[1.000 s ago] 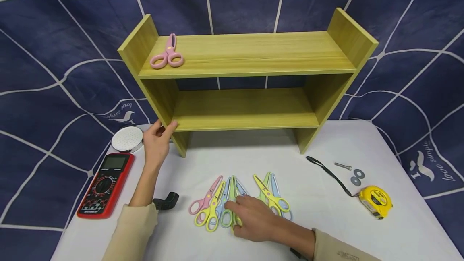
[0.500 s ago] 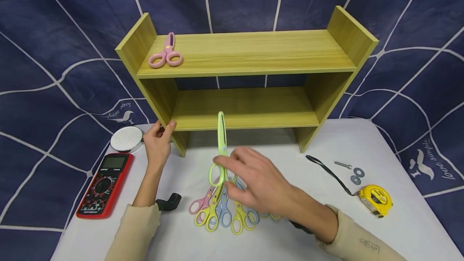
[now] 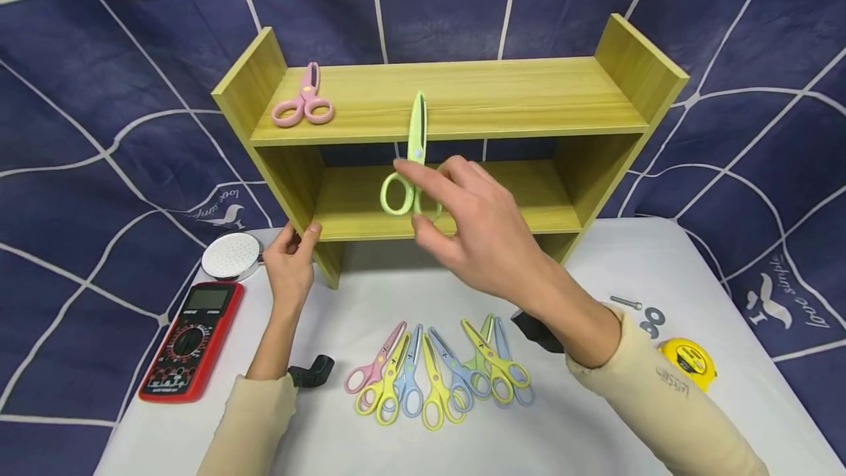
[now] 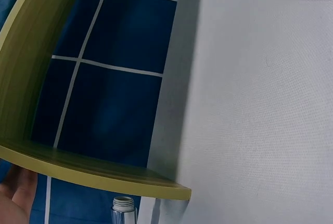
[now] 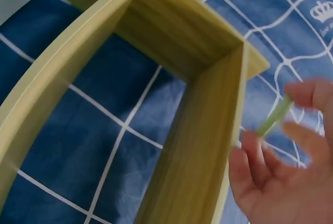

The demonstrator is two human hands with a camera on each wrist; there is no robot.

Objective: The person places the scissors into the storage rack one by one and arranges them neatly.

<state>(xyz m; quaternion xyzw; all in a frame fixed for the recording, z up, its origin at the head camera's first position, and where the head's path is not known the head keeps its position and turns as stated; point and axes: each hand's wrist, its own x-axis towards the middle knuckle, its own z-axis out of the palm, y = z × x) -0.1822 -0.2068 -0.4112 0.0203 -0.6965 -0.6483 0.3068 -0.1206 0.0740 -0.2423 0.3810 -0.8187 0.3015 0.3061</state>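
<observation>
Spread out left and right.
Includes shower head (image 3: 231, 255) near digital multimeter (image 3: 190, 342); bolt (image 3: 626, 303), washers (image 3: 660, 320), tape measure (image 3: 689, 360) opposite.

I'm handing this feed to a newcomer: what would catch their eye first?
Probably the green scissors, pinched by the right hand in front of the wooden shelf. Next, perhaps, the cluster of pastel scissors on the white table below, and the lone pink pair at the left of the shelf's upper board. The red multimeter at left and yellow tape measure at right also stand out.
</observation>
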